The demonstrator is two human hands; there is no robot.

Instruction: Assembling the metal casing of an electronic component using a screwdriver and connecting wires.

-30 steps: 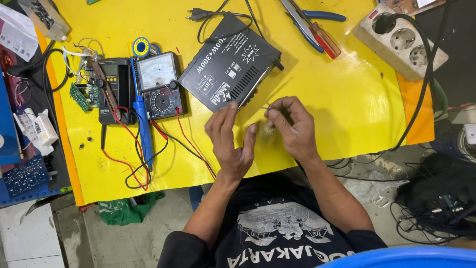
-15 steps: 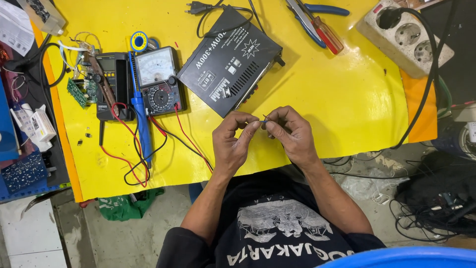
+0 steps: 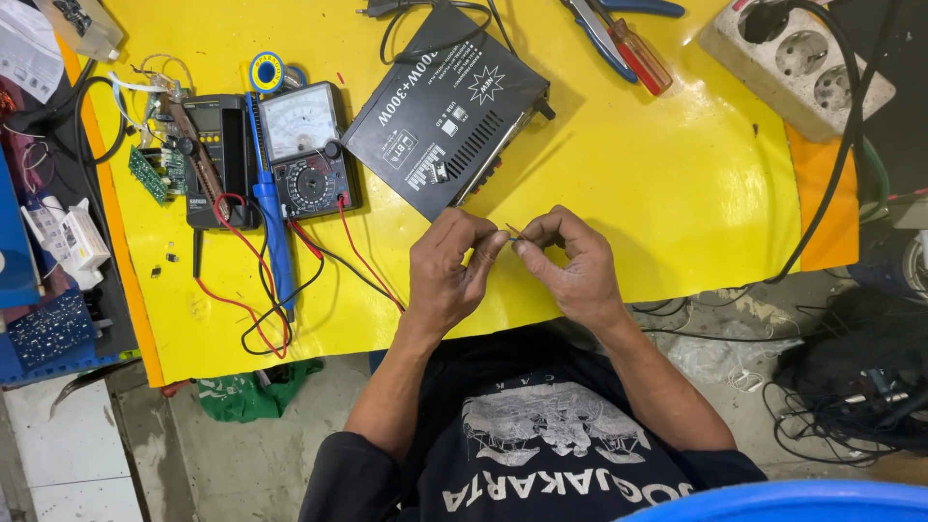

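Only the head view here, looking straight down. The left hand (image 3: 447, 273) and the right hand (image 3: 570, 263) are meeting in the middle, just above the near edge of the yellow desk (image 3: 677, 184). Both are pinching a tiny component (image 3: 512, 232) between thumb and fingertips, so each hand is closed on that little part, one at each end. It's thin, maybe a short lead or wire piece, honestly too small to tell what exactly. It's hanging in the air between the fingertips, not resting on anything.

Right behind the hands a black box-shaped unit (image 3: 449, 111) is sitting at an angle. To the left an analog multimeter (image 3: 304, 145) is lying beside a darker digital meter (image 3: 213, 155), with a blue-handled soldering iron (image 3: 271, 222) across them and red and black test leads (image 3: 261, 300) looping toward the desk edge. A small green circuit board (image 3: 150, 174) is at the far left, pliers and a screwdriver (image 3: 623, 39) up top, a power strip (image 3: 797, 63) in the corner.

What I'd be worrying about: the part is being held right over the desk edge, so if the pinch slips it's probably dropping onto the lap or the cluttered floor. Bending something that thin too hard could also snap it
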